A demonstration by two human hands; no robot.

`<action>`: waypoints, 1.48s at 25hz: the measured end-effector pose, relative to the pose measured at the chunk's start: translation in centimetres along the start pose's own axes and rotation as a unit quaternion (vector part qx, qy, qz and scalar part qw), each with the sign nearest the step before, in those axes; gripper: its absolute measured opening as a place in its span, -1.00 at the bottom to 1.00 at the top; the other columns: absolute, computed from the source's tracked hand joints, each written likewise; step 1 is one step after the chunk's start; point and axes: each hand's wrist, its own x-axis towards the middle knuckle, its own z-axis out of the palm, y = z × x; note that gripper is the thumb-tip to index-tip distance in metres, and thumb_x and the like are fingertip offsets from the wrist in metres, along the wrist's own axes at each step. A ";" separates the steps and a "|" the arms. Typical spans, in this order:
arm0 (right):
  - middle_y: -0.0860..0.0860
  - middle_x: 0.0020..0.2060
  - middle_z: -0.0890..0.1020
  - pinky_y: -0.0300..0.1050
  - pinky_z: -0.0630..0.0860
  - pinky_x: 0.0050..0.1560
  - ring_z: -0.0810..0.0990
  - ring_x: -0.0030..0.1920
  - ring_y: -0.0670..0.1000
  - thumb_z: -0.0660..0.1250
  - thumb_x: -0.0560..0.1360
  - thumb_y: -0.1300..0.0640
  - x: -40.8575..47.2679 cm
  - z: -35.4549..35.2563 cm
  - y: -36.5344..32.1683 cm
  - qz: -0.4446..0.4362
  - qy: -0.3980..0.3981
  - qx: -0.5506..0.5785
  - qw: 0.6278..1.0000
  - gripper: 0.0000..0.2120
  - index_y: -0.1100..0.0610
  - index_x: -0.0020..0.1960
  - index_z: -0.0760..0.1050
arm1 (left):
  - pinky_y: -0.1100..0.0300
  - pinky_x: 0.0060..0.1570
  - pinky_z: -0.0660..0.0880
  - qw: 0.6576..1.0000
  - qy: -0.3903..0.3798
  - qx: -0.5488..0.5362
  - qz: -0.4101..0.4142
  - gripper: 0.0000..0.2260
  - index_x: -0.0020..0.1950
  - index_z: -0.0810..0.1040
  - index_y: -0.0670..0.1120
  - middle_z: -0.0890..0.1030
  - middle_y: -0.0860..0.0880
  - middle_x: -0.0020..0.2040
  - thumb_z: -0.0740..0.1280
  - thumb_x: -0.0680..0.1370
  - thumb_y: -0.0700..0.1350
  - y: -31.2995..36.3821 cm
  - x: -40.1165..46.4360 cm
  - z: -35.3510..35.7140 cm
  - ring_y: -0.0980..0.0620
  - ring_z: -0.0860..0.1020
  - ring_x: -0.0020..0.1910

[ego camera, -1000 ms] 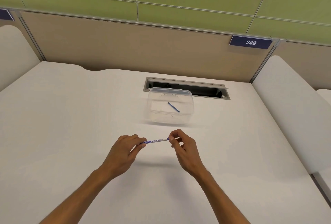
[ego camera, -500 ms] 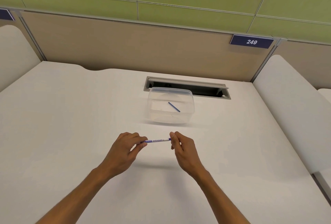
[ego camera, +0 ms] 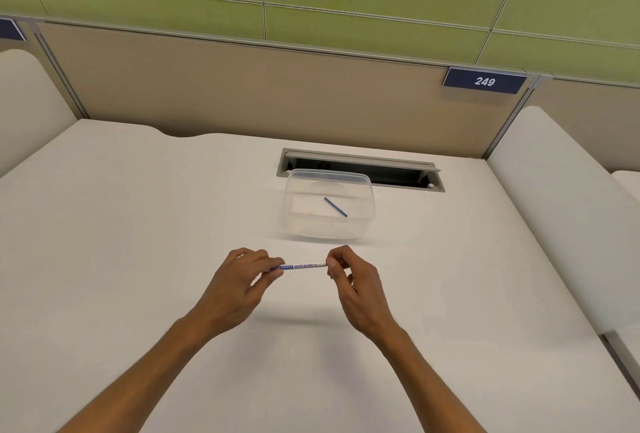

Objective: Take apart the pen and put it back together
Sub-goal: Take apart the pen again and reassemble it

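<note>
1. We hold the pen [ego camera: 304,266] level above the white desk [ego camera: 138,259], one end in each hand, so that either end can be twisted or pulled against the other.
2. Our left hand [ego camera: 239,285] is closed on the blue-banded end: thumb and forefinger pinch it while the other fingers curl beneath, which we judge to be the steadying grip.
3. Our right hand [ego camera: 353,285] pinches the far end between thumb and fingertips [ego camera: 331,263]; this looks like the working grip, set at the very tip where a cap or plug would come away.
4. The pen's printed barrel lies bare between the two pinches, running nearly straight from one hand to the other, and it hangs clear of the desk, as its shadow below suggests.
5. Beyond our hands stands a clear plastic container [ego camera: 329,224], well apart from the pen, with a thin blue rod [ego camera: 335,207] lying slantwise inside. We judge it a tray for loose parts, kept within reach; whether the rod belongs to this pen we cannot tell.
6. Behind the container is a cable slot [ego camera: 381,172] in the desk.
</note>
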 end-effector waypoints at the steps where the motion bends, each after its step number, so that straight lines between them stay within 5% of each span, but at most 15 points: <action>1: -0.17 -0.26 0.55 -0.20 0.36 -0.26 0.54 -0.16 -0.06 0.13 0.59 -0.05 0.0 0.0 0.0 -0.001 0.000 -0.006 1.000 -0.87 -0.12 -0.11 0.39 | 0.33 0.09 0.28 1.000 0.001 -0.001 0.000 -0.81 0.04 0.62 -0.01 0.55 0.12 -0.24 0.23 0.58 -0.02 0.0 0.0 0.0 0.07 0.49 -0.19; 8: -0.03 -0.34 0.53 -0.17 0.31 -0.34 0.39 -0.37 -0.03 0.08 0.62 -0.06 0.0 0.0 0.0 -0.003 0.003 -0.024 1.000 -0.78 -0.07 -0.19 0.34 | 0.35 0.07 0.27 1.000 0.008 0.000 0.009 -0.82 0.04 0.62 -0.01 0.54 0.13 -0.25 0.25 0.57 -0.04 0.2 0.3 -0.2 0.11 0.46 -0.18; 11: -0.01 -0.46 0.47 -0.22 0.28 -0.37 0.33 -0.44 -0.10 0.10 0.66 -0.04 0.1 0.1 -0.2 0.031 0.004 0.028 0.999 -0.63 0.04 -0.30 0.32 | 0.32 0.08 0.28 1.000 0.010 0.012 0.023 -0.82 0.04 0.63 -0.02 0.54 0.11 -0.25 0.26 0.57 -0.04 0.7 0.5 -0.3 0.08 0.47 -0.21; 15: -0.08 -0.55 0.44 -0.34 0.31 -0.38 0.35 -0.49 -0.15 0.14 0.66 -0.09 0.3 -0.1 -0.4 0.083 0.003 0.098 0.992 -0.48 -0.05 -0.48 0.33 | 0.28 0.08 0.28 1.000 0.007 0.014 0.026 -0.82 0.05 0.64 -0.01 0.54 0.10 -0.26 0.26 0.56 -0.04 1.0 0.7 -0.4 0.03 0.49 -0.22; 21: -0.14 -0.26 0.62 -0.22 0.40 -0.27 0.57 -0.25 -0.05 0.14 0.55 -0.13 -0.2 -0.6 -0.2 0.037 0.006 0.038 0.999 -0.84 -0.13 -0.15 0.43 | 0.26 0.07 0.29 1.000 0.005 0.013 0.016 -0.80 0.05 0.63 0.00 0.51 0.13 -0.27 0.24 0.57 -0.02 0.9 0.8 -0.4 0.06 0.47 -0.22; 24: -0.17 -0.24 0.60 -0.03 0.48 -0.23 0.59 -0.17 -0.04 0.13 0.55 -0.11 -0.4 -0.7 -0.1 0.003 0.010 -0.001 1.000 -0.86 -0.12 -0.10 0.41 | 0.26 0.08 0.30 1.000 0.005 0.012 0.015 -0.80 0.05 0.63 0.00 0.52 0.11 -0.26 0.24 0.57 -0.02 0.7 0.7 -0.4 0.05 0.48 -0.21; 28: -0.15 -0.28 0.57 -0.06 0.46 -0.25 0.57 -0.18 -0.05 0.12 0.58 -0.09 -0.4 -0.6 0.0 0.000 0.006 -0.009 1.000 -0.85 -0.11 -0.12 0.39 | 0.32 0.07 0.28 1.000 0.012 0.010 0.017 -0.81 0.05 0.64 0.00 0.53 0.09 -0.27 0.26 0.56 -0.02 1.0 0.7 -0.6 0.05 0.47 -0.22; 37: -0.07 -0.61 0.38 -0.29 0.27 -0.39 0.32 -0.50 -0.06 0.15 0.65 -0.08 0.3 -1.2 -0.8 0.091 -0.015 0.099 0.991 -0.44 0.02 -0.51 0.25 | 0.28 0.07 0.29 0.999 0.007 0.013 0.036 -0.83 0.03 0.64 0.02 0.52 0.11 -0.28 0.27 0.56 -0.03 1.7 1.1 -0.8 0.05 0.47 -0.22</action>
